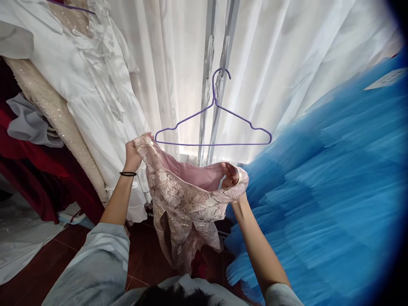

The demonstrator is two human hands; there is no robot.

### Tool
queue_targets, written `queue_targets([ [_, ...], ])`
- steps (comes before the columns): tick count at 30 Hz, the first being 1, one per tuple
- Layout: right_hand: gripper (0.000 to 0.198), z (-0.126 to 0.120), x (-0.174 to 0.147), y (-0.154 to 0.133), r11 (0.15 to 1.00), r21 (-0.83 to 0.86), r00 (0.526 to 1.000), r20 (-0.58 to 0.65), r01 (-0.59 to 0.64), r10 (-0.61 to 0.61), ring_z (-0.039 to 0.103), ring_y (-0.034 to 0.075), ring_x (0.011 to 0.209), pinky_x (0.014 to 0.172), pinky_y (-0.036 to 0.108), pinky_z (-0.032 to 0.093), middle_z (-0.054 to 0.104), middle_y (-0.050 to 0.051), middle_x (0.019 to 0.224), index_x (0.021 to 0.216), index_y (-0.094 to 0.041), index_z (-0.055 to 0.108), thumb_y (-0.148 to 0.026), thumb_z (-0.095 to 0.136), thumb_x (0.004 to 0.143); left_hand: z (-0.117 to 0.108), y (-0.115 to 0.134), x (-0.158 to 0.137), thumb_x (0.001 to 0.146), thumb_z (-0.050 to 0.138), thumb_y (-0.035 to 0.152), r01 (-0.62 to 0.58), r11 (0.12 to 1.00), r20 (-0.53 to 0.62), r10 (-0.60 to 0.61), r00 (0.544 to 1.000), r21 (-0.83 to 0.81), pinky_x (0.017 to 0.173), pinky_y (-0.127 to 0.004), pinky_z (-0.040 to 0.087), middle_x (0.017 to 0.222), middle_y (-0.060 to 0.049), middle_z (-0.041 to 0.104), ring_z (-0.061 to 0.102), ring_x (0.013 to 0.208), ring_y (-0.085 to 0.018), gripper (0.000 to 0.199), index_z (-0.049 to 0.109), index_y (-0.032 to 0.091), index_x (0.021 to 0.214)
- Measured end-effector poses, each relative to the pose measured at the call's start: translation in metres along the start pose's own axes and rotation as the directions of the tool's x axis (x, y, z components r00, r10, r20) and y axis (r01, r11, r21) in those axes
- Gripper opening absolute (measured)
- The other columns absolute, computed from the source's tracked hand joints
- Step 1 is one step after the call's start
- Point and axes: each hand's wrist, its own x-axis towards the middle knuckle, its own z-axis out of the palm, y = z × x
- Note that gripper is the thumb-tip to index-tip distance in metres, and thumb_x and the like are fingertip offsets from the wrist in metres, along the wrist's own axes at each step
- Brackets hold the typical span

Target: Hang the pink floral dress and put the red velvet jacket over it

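Note:
A pink floral brocade dress (178, 187) with a plain pink lining hangs between my two hands, its neckline spread wide and its skirt falling toward the floor. At its left shoulder, my left hand (133, 154) grips the fabric close to the left end of a purple hanger (213, 144). My right hand (230, 176) is inside the right shoulder opening, with its fingers curled at the cloth and partly hidden. The hanger hangs by its hook from a metal upright just beyond the dress, and no part of the dress is on it.
White garments (95, 85) and a beige sequined one (60, 114) hang on the left, with dark red fabric (79, 191) below. A large blue tulle gown (318, 182) fills the right side. White curtains (178, 51) hang behind; reddish-brown tiles (143, 250) cover the floor.

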Motion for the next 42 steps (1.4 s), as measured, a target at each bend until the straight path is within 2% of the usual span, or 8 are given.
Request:
queue_targets([
  [5,0.017,0.004,0.007,-0.022,0.943,-0.152,0.928,-0.186,0.296,-0.322,0.064,0.008,0.064,0.047,0.014,0.048,0.076,-0.001,0.095,0.084,-0.026,0.071,-0.027,0.071,0.067,0.033,0.007,0.026,0.051,0.087,0.035,-0.033,0.988,0.162,0.009,0.987,0.148,0.082,-0.031,0.055,0.083,-0.008,0.075,0.069,0.087,-0.022,0.044,0.076,0.01,0.086],
  [12,0.028,-0.044,0.003,-0.051,0.862,-0.276,0.764,-0.401,0.425,-0.506,0.073,0.017,0.083,0.084,0.031,0.06,0.076,0.003,0.09,0.088,-0.021,0.071,-0.032,0.077,0.064,0.064,0.014,0.024,0.042,0.087,0.039,0.097,0.97,0.261,-0.154,0.953,0.221,0.054,-0.025,0.044,0.053,0.0,0.058,0.054,0.057,-0.014,0.037,0.065,0.013,0.054],
  [21,0.037,-0.088,0.053,-0.1,0.838,-0.243,0.747,-0.382,0.488,-0.545,0.071,0.016,0.094,0.097,0.033,0.055,0.074,0.004,0.098,0.09,-0.02,0.07,-0.041,0.08,0.062,0.068,0.019,0.024,0.052,0.079,0.034,-0.067,0.937,0.225,-0.012,0.974,0.343,0.049,-0.022,0.03,0.049,0.003,0.047,0.04,0.052,-0.008,0.029,0.059,0.014,0.047],
  [25,0.035,-0.079,0.081,-0.139,0.738,-0.405,0.742,-0.184,0.54,-0.644,0.069,0.015,0.096,0.095,0.032,0.054,0.074,0.002,0.097,0.092,-0.021,0.069,-0.042,0.079,0.065,0.071,0.023,0.028,0.054,0.077,0.035,-0.089,0.939,0.219,0.015,0.976,0.332,0.05,-0.024,0.03,0.049,0.002,0.048,0.039,0.052,-0.009,0.028,0.058,0.016,0.048],
  [30,0.029,-0.036,0.099,-0.185,0.45,-0.85,0.921,0.097,0.274,-0.378,0.057,0.012,0.052,0.051,0.023,0.046,0.06,-0.001,0.052,0.06,-0.015,0.062,-0.042,0.073,0.067,0.067,0.024,0.034,0.051,0.077,0.035,-0.1,0.93,0.226,0.019,0.974,0.354,0.052,-0.024,0.036,0.054,0.001,0.054,0.046,0.055,-0.012,0.027,0.059,0.016,0.054],
  [34,0.017,0.005,0.089,-0.201,-0.22,-0.975,0.997,0.055,0.042,-0.051,0.05,0.013,0.046,0.05,0.026,0.04,0.054,0.001,0.045,0.052,-0.014,0.059,-0.013,0.064,0.068,0.068,0.018,0.035,0.051,0.075,0.032,-0.143,0.883,0.262,0.024,0.965,0.448,0.06,-0.023,0.042,0.065,-0.001,0.062,0.055,0.063,-0.014,0.024,0.067,0.015,0.065],
  [38,0.017,0.023,0.057,-0.193,-0.551,-0.82,0.906,0.105,-0.154,-0.41,0.063,0.028,0.079,0.071,0.039,0.05,0.069,0.016,0.085,0.089,-0.01,0.069,-0.013,0.063,0.073,0.063,0.011,0.041,0.058,0.069,0.029,-0.226,0.806,0.307,0.058,0.95,0.548,0.063,-0.023,0.043,0.075,-0.004,0.066,0.055,0.069,-0.014,0.025,0.072,0.014,0.078],
  [42,0.04,-0.02,0.009,-0.135,-0.359,-0.927,0.681,0.197,-0.104,-0.706,0.06,0.032,0.108,0.095,0.051,0.046,0.062,0.02,0.123,0.122,-0.015,0.059,-0.023,0.053,0.084,0.027,-0.012,0.035,0.057,0.077,0.034,-0.115,0.878,0.367,-0.072,0.927,0.464,0.073,-0.024,0.048,0.113,-0.009,0.065,0.06,0.091,-0.018,0.069,0.063,0.02,0.123],
])
